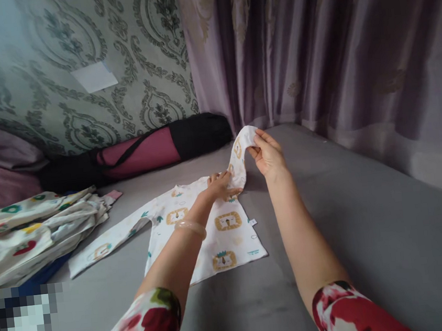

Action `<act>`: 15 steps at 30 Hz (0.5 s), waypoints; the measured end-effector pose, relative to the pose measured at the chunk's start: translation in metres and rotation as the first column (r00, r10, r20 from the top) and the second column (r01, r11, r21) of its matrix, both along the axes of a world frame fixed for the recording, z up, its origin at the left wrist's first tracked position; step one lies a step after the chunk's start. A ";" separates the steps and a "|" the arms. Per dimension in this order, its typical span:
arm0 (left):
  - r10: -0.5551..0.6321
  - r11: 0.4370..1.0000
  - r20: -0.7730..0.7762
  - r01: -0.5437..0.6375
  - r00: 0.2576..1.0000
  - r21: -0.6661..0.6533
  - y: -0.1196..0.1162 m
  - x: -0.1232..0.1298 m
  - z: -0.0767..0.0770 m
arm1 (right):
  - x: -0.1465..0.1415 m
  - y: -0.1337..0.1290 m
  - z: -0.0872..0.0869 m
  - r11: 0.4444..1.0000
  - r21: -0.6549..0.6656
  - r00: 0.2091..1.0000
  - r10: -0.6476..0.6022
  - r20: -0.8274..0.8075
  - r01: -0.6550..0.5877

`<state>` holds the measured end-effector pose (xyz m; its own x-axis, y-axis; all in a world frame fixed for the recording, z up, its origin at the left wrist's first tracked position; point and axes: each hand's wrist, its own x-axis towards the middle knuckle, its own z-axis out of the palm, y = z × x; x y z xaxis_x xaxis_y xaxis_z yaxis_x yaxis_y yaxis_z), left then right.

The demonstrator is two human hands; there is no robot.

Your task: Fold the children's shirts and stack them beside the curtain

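A small white long-sleeved shirt (pixel 202 251) with a lion print lies spread flat on a grey bed sheet (pixel 352 215). My right hand (pixel 267 152) pinches the cuff of its right-hand sleeve and holds it up, so that sleeve curves above the sheet. My left hand (pixel 223 185) rests flat with fingers spread on the shirt near the shoulder of the same sleeve. The other sleeve stretches out to the left on the sheet. A small white tag sticks out from the shirt's right side seam. My left forearm covers part of the shirt's body.
Printed clothes (pixel 34 227) lie heaped at the left, with dark blue cloth (pixel 46 273) under them. A long black and maroon bag (pixel 140 152) lies along the patterned wall (pixel 123 65). Purple curtains (pixel 291 47) hang behind the bed at the right.
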<state>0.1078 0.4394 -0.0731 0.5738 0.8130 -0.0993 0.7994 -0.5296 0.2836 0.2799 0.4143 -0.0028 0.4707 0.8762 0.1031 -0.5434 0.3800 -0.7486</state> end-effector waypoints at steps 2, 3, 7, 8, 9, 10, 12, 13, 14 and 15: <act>-0.004 0.999 -0.054 0.003 0.999 -0.033 0.004 0.003 0.008 | -0.001 0.000 0.000 1.000 0.004 1.000 0.004 0.006 -0.004; -0.006 0.999 -0.078 0.002 0.997 -0.043 0.005 0.004 0.012 | -0.001 -0.001 0.000 1.000 0.003 1.000 0.005 0.014 -0.005; -0.008 0.998 -0.133 0.000 0.991 -0.060 0.009 0.009 0.022 | -0.006 -0.002 0.002 0.999 -0.032 1.000 0.019 0.014 -0.019; 0.000 0.998 -0.142 -0.009 0.990 -0.063 0.010 0.010 0.024 | -0.009 -0.002 0.003 0.999 -0.041 1.000 0.026 0.008 -0.025; 0.008 0.998 -0.152 -0.019 0.988 -0.067 0.010 0.011 0.025 | -0.011 -0.003 0.004 0.998 -0.048 0.999 0.032 0.005 -0.032; 0.016 0.997 -0.161 -0.028 0.987 -0.071 0.010 0.012 0.026 | -0.014 -0.003 0.005 0.998 -0.052 0.999 0.039 0.006 -0.039; 0.031 0.996 -0.170 -0.044 0.985 -0.074 0.009 0.014 0.028 | -0.019 -0.004 0.005 0.998 -0.049 0.999 0.051 0.018 -0.050; 0.036 0.996 -0.166 -0.050 0.985 -0.075 0.008 0.014 0.028 | -0.021 -0.004 0.005 0.997 -0.046 0.998 0.055 0.026 -0.054; 0.041 0.996 -0.154 -0.053 0.987 -0.074 0.008 0.013 0.028 | -0.022 -0.004 0.005 0.997 -0.046 0.998 0.059 0.034 -0.057; 0.046 0.996 -0.135 -0.057 0.990 -0.076 0.006 0.012 0.027 | -0.023 -0.004 0.005 0.997 -0.047 0.997 0.061 0.040 -0.059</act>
<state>0.1199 0.4457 -0.0461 0.5087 0.8277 -0.2368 0.8584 -0.4668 0.2125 0.2565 0.4101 0.0018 0.4132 0.9070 0.0810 -0.5324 0.3128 -0.7866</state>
